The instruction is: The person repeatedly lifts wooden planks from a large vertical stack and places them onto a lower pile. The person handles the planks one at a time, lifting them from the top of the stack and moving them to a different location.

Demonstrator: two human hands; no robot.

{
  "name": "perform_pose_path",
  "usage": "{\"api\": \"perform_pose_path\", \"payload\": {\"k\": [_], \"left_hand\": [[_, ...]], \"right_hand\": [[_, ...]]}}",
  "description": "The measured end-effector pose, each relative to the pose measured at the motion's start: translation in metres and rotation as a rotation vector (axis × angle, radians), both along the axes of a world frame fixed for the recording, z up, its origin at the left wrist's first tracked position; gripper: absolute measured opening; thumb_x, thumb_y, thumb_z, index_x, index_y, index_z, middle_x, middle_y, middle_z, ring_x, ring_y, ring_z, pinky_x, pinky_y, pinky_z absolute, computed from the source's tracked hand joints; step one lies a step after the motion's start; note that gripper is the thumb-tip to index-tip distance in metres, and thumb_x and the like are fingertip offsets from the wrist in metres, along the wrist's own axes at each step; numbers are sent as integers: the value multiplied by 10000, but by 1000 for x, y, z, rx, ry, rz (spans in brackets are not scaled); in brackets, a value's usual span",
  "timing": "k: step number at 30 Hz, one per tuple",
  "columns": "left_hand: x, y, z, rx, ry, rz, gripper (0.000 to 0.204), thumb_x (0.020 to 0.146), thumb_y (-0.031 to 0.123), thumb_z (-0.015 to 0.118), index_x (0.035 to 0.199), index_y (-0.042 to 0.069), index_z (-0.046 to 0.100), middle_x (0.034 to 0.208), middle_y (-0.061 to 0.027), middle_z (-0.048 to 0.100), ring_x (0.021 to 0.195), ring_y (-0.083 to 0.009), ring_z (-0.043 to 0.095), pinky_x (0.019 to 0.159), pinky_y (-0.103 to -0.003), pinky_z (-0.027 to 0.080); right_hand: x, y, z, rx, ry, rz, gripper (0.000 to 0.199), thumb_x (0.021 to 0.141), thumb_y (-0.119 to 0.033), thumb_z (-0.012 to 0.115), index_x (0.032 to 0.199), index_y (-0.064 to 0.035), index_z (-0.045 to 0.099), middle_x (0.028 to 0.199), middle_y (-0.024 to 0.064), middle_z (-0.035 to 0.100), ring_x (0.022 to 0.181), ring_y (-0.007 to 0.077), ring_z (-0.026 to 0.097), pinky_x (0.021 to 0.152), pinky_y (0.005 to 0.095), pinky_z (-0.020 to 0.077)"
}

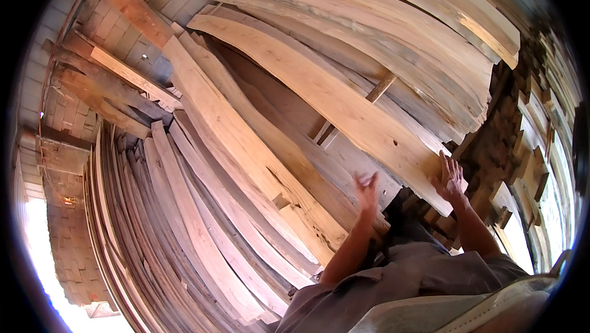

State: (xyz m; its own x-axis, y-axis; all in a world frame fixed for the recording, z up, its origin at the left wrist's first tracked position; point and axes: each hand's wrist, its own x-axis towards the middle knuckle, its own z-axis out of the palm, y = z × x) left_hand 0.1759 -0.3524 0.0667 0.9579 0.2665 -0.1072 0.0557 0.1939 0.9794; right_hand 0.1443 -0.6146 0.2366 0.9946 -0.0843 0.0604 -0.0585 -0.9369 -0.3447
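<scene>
My right hand (452,180) is at the near end of a long pale wooden plank (344,109), its fingers spread. The palm seems to lie against the plank's edge, though I cannot tell whether it bears on it. To the left, my left hand (367,190) is raised with thumb and fingers apart and nothing between them. Behind it is a grey-brown board (350,158). The long plank slants away to the far left across a stack of boards, with a small dark knot near its near end.
Another pale plank (239,130) with a split and a notch lies to the left. Beyond it many long boards (196,222) stand in a row. Wide slabs (393,44) are stacked at the far right, and board ends (528,161) jut out at right. A brick wall (67,241) rises at left.
</scene>
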Motion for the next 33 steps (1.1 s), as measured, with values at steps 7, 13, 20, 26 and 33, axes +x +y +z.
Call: {"api": "perform_pose_path", "payload": {"k": [7,13,20,26,33], "left_hand": [[48,-88,81,-823,623,-215,526,796,264,751,1251,69,574,1101,-57,637,1004,-214,606,840,-355,475],[52,-95,178,-404,680,-221,536,727,338,794,1106,-8,640,1114,-101,626,1014,-214,559,867,-383,407],[29,-157,221,420,133,-330,894,832,370,723,1430,-115,270,1448,-311,344,1336,-382,372,1098,-464,316],[53,-169,202,974,-149,-509,1018,845,491,677,1501,-57,124,1558,-357,-9,1455,-511,6,1162,-592,112],[103,-182,174,1276,-264,-870,738,879,465,609,1420,-5,433,1612,-196,105,1495,-375,59,1187,-560,88]], "right_hand": [[-3,-17,5,21,100,-10,952,743,-460,725,1500,-62,308,1192,183,535,1117,374,503,958,500,378],[23,-73,-8,690,468,45,873,820,-432,684,1512,-70,295,1390,163,480,1275,353,458,1065,464,363],[23,-72,35,1640,927,-39,794,913,-605,513,1463,-47,387,1437,153,465,1320,315,430,1086,459,342],[-39,-119,19,1911,658,-507,811,920,-665,438,1424,-29,439,1398,178,495,1267,331,470,1052,459,370],[-93,-136,-17,1962,331,-843,709,973,-618,358,1335,-29,517,1264,171,593,1060,331,593,875,436,488]]}}
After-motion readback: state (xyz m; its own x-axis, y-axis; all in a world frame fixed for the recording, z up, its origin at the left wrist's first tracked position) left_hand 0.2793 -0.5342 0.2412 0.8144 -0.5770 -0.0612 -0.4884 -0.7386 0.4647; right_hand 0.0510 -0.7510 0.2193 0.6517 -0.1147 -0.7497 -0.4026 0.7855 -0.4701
